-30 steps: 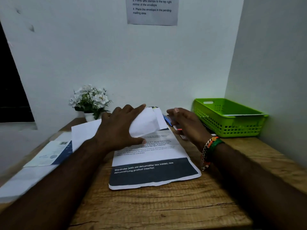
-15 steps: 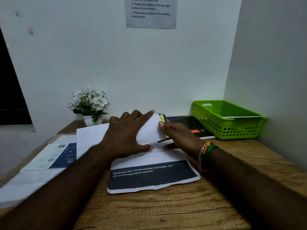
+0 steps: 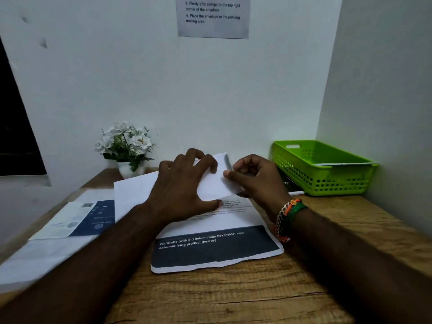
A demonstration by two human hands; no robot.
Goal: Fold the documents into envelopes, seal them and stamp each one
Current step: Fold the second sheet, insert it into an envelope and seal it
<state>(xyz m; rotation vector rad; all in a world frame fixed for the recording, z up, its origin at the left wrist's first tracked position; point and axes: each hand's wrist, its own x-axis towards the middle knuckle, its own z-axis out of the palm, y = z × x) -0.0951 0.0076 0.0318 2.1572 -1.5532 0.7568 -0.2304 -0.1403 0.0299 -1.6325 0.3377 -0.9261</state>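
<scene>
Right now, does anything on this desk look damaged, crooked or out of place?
Yes: the printed sheet under the hands lies askew on the desk, and its near edge is ragged, as if torn. An envelope rests on the green basket's rim instead of inside. Nothing looks spilled.

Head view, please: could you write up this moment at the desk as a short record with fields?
Surface: wooden desk in a white-walled corner
Left hand: left hand grips the white envelope
Right hand: right hand pinches the envelope's right end
Underneath: printed document with a dark band, lying flat
Left side: more papers
Back left: pot of white flowers
Back right: green basket
Wall: instruction sheet
Stamp: none visible
</scene>
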